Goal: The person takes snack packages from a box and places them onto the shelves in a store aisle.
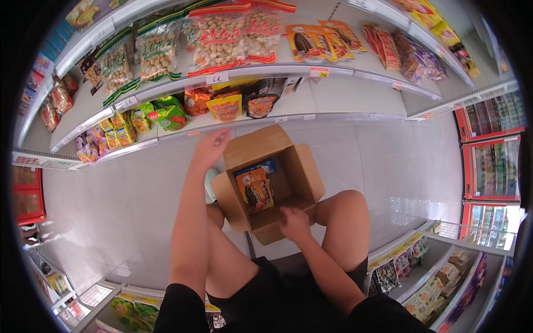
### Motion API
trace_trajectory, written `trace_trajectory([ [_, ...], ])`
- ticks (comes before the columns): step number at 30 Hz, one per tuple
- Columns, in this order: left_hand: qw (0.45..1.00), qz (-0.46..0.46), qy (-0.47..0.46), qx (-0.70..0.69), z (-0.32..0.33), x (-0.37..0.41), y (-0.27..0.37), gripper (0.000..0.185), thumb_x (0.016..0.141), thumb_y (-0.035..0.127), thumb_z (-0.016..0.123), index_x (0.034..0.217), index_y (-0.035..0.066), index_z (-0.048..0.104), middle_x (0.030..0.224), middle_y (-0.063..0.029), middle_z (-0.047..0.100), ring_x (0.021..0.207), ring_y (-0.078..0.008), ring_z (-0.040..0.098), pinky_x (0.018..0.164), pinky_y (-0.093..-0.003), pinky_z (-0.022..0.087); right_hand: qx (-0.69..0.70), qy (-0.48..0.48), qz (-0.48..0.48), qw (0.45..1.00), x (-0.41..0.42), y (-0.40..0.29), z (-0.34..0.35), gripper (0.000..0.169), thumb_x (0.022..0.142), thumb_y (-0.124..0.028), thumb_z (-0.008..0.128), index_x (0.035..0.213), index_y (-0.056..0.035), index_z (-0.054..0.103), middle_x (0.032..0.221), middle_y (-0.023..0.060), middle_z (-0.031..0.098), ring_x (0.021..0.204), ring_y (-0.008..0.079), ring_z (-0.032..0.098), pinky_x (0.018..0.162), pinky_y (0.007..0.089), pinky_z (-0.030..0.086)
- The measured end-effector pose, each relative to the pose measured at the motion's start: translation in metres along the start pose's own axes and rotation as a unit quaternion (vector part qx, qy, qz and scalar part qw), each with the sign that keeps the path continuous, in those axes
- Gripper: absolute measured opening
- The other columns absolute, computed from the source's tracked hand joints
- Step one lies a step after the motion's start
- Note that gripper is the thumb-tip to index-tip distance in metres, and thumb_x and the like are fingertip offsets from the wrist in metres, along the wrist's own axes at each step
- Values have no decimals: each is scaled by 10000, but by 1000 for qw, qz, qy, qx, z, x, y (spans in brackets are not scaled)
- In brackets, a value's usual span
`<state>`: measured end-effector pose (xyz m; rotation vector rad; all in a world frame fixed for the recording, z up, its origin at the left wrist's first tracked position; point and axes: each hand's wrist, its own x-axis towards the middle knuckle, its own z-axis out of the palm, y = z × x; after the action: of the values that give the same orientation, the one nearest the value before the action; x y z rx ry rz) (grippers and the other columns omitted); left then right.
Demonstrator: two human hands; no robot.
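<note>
An open cardboard box (258,147) stands between my knees, its flaps folded out. Inside lie an orange snack packet (255,190) with a picture of sunflower seeds and a blue packet (268,165) partly beneath it. My left hand (212,145) is raised by the box's far left flap, near the lowest shelf; its fingers are curled, and whether they hold anything is unclear. My right hand (295,222) is at the box's near edge, its fingers reaching over the rim; its grip is blurred. Similar orange packets (310,43) lie on the shelf above.
Ahead, a curved-looking shelf (250,71) bears bags of peanuts (216,37) and other snacks. Green packets (168,114) and a yellow pouch (225,107) are on the lower shelf (345,98). Red-framed glass-door coolers (491,168) stand at right. More stocked shelves (424,270) are behind me.
</note>
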<state>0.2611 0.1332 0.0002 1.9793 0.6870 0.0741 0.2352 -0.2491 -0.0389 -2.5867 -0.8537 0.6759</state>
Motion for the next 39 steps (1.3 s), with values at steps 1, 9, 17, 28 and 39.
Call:
trace_trajectory([
  [1,1000,-4,-23,16,5,-8,-12,440,1003,373,642,1328,77,670,1190,-139,732,1092,-246,698,943,-372,536,-91,-35,-54,994,-9,-2,12,397,847,-221,701,1241,-171,689,1224,129,677,1178,333,616,1035,484,464],
  [9,893,58,-274,353,89,-85,-32,425,941,451,607,1196,132,723,1215,-189,702,1108,-381,666,972,-498,518,-140,-63,-166,974,-9,2,67,234,835,-267,685,1041,-167,735,1061,77,719,1079,279,652,1000,492,452],
  [17,865,15,-457,208,152,-179,-28,611,920,482,658,1377,78,624,1414,-197,608,1296,-368,584,1081,-425,474,-239,-12,-96,966,-6,46,65,187,861,-230,641,992,-196,771,909,28,758,921,254,710,906,436,489],
  [28,960,-85,-113,241,117,-209,-39,674,900,411,685,1515,209,497,1622,-191,362,1368,-384,520,1128,-446,445,-191,-7,-156,969,-37,28,27,169,878,-246,664,976,-258,802,886,23,735,973,217,692,878,393,474],
  [39,946,-124,-173,246,138,-192,-56,566,907,289,606,1445,121,564,1299,-204,677,1203,-369,650,1016,-430,507,-145,18,-255,956,-59,44,-2,255,848,-187,637,986,-324,801,839,-5,698,988,212,671,870,375,472],
])
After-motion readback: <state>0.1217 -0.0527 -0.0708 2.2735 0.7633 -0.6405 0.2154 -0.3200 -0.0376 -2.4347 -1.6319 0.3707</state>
